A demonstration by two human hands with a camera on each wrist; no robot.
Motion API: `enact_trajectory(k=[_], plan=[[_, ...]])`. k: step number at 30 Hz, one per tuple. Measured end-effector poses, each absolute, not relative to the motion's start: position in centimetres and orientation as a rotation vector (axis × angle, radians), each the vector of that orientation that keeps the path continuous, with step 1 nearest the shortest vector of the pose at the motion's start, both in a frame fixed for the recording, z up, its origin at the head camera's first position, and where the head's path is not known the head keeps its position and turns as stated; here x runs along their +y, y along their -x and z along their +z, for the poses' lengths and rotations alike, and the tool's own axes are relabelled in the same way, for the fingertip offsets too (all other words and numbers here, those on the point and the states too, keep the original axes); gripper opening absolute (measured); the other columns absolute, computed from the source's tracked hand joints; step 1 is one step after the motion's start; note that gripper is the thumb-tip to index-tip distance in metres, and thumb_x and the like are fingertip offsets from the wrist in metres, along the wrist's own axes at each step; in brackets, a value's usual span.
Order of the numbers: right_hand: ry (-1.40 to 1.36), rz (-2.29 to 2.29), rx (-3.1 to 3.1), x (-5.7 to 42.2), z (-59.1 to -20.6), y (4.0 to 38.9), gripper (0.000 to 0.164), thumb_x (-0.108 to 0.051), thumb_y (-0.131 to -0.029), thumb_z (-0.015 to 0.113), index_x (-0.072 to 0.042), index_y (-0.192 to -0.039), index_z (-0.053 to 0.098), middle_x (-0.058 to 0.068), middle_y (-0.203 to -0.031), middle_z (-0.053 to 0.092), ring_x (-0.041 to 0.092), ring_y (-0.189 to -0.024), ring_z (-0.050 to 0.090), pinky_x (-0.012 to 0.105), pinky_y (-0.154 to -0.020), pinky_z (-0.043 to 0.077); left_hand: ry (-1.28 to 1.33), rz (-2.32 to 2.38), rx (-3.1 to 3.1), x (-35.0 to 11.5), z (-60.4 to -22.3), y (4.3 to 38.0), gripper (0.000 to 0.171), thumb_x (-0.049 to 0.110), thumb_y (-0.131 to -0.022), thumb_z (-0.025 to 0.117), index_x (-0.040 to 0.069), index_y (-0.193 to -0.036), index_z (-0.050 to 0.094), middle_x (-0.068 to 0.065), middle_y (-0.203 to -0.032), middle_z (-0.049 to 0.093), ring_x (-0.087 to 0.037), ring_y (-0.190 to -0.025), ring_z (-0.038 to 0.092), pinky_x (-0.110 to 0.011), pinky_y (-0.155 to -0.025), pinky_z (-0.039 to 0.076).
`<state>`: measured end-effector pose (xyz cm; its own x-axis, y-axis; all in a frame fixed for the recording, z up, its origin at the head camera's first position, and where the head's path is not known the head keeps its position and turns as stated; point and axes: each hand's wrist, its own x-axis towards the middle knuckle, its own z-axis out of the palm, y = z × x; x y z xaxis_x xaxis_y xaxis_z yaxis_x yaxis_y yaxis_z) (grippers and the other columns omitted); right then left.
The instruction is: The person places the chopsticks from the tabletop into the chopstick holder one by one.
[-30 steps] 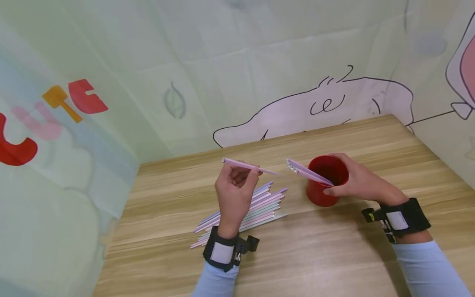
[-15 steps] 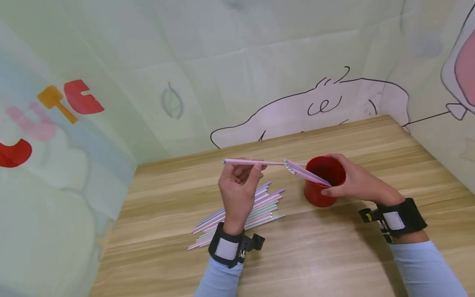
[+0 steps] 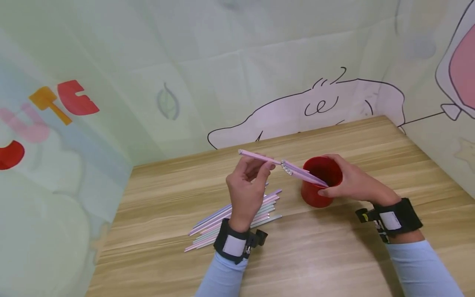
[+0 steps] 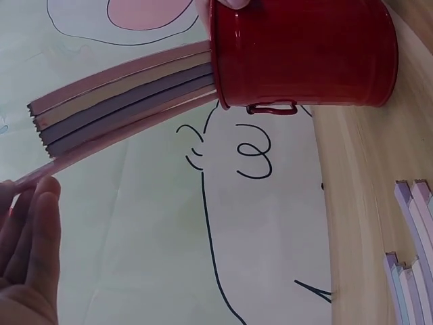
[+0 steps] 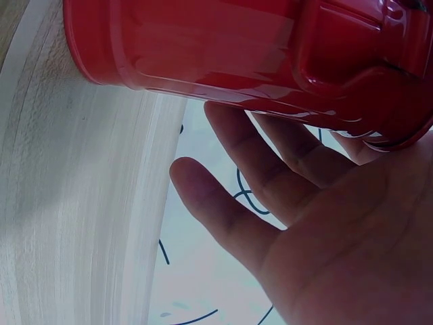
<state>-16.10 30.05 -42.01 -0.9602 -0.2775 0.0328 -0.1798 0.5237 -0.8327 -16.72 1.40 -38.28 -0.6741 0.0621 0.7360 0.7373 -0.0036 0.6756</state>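
Note:
My left hand [image 3: 246, 189] pinches the end part of a slim pink pencil [image 3: 256, 156] that has a glittery end. The pencil's other end reaches into the mouth of a red metal cup [image 3: 317, 198], alongside several pink and purple pencils [image 3: 302, 173] leaning over its left rim. In the left wrist view, the held pencil [image 4: 40, 172] lies along the underside of that leaning bundle [image 4: 128, 95]. My right hand [image 3: 356, 181] grips the cup at its right side, thumb near the rim in front and fingers behind. In the right wrist view, fingertips [image 5: 226, 118] touch the cup wall.
Several pastel pencils [image 3: 222, 225] lie in a loose pile on the wooden table [image 3: 159, 198], partly under my left forearm. A printed cloth backdrop [image 3: 208, 90] stands along the table's back and sides. Both wrists wear black camera straps.
My left hand has moved right with the pink pencil, and the pencil's far end has gone in over the cup's rim. My right hand keeps its grip on the cup.

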Motion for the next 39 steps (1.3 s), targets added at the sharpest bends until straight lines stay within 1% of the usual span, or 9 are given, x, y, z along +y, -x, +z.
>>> enact_trajectory(k=[4,9,12,16,18,23,26,32,39], plan=[[0.407,-1.441,2.643,29.9,-42.2,16.1,0.089,-0.021,-0.074,0.089,-0.010,-0.145,0.037,0.012,-0.138,0.052,0.034,-0.121,0.048,0.045,-0.082,0.058,0.850,-1.589,-1.823,1.9,-38.3,16.8,0.017,0.005,-0.094,0.071,0.001,-0.111,0.071,-0.010,-0.100,0.076,-0.019,-0.084,0.074,-0.032,-0.072,0.060],[0.411,-1.439,2.641,29.8,-42.3,16.1,0.090,-0.020,-0.073,0.089,-0.009,-0.145,0.036,0.013,-0.138,0.052,0.034,-0.121,0.048,0.046,-0.083,0.058,0.847,-1.427,-1.968,2.0,-38.6,16.8,0.023,0.010,-0.097,0.068,0.000,-0.117,0.073,-0.009,-0.105,0.075,-0.012,-0.085,0.073,-0.024,-0.075,0.058],[0.406,-1.434,2.646,29.8,-42.2,16.1,0.091,-0.021,-0.073,0.090,-0.009,-0.145,0.036,0.013,-0.138,0.052,0.034,-0.121,0.049,0.047,-0.085,0.057,0.831,-1.403,-2.046,1.9,-38.7,16.7,0.027,0.014,-0.099,0.065,0.000,-0.121,0.072,-0.010,-0.106,0.075,-0.013,-0.082,0.073,-0.023,-0.077,0.057],[0.404,-1.420,2.657,29.8,-42.1,16.0,0.088,-0.022,-0.075,0.089,-0.009,-0.145,0.036,0.013,-0.137,0.052,0.034,-0.121,0.049,0.047,-0.085,0.057,0.792,-1.409,-2.112,1.7,-38.7,16.5,0.033,0.020,-0.104,0.058,0.000,-0.127,0.068,-0.010,-0.102,0.076,-0.014,-0.082,0.073,-0.023,-0.077,0.057],[0.402,-1.412,2.660,29.7,-42.1,16.0,0.088,-0.023,-0.076,0.088,-0.009,-0.145,0.036,0.013,-0.138,0.052,0.035,-0.121,0.049,0.046,-0.084,0.057,0.776,-1.420,-2.124,1.5,-38.6,16.4,0.035,0.023,-0.105,0.056,0.000,-0.129,0.066,-0.009,-0.099,0.076,-0.013,-0.082,0.073,-0.024,-0.076,0.058],[0.398,-1.415,2.653,29.8,-42.0,16.0,0.088,-0.023,-0.076,0.088,-0.010,-0.145,0.036,0.014,-0.138,0.051,0.036,-0.121,0.049,0.046,-0.082,0.058,0.763,-1.433,-2.145,0.9,-38.4,16.1,0.031,0.025,-0.105,0.055,0.004,-0.125,0.069,-0.005,-0.093,0.076,-0.010,-0.077,0.071,-0.026,-0.069,0.058],[0.393,-1.420,2.649,29.9,-42.0,16.0,0.089,-0.022,-0.075,0.088,-0.010,-0.145,0.035,0.014,-0.138,0.051,0.036,-0.121,0.049,0.046,-0.082,0.058,0.757,-1.415,-2.168,0.4,-38.5,16.0,0.028,0.024,-0.105,0.057,0.006,-0.121,0.070,-0.003,-0.091,0.075,-0.008,-0.074,0.069,-0.026,-0.068,0.058],[0.381,-1.416,2.651,29.9,-41.9,16.0,0.090,-0.021,-0.074,0.089,-0.009,-0.146,0.035,0.014,-0.139,0.050,0.036,-0.122,0.048,0.046,-0.081,0.059,0.753,-1.374,-2.206,-0.7,-39.1,15.6,0.023,0.020,-0.102,0.061,0.005,-0.117,0.071,-0.004,-0.086,0.075,-0.009,-0.070,0.067,-0.027,-0.067,0.058],[0.378,-1.414,2.646,30.1,-41.8,15.9,0.090,-0.021,-0.075,0.088,-0.008,-0.146,0.034,0.015,-0.138,0.050,0.036,-0.121,0.048,0.046,-0.081,0.059,0.745,-1.286,-2.287,-2.1,-40.1,15.3,0.019,0.016,-0.099,0.065,0.004,-0.112,0.073,-0.002,-0.087,0.075,-0.009,-0.072,0.067,-0.027,-0.066,0.058]])
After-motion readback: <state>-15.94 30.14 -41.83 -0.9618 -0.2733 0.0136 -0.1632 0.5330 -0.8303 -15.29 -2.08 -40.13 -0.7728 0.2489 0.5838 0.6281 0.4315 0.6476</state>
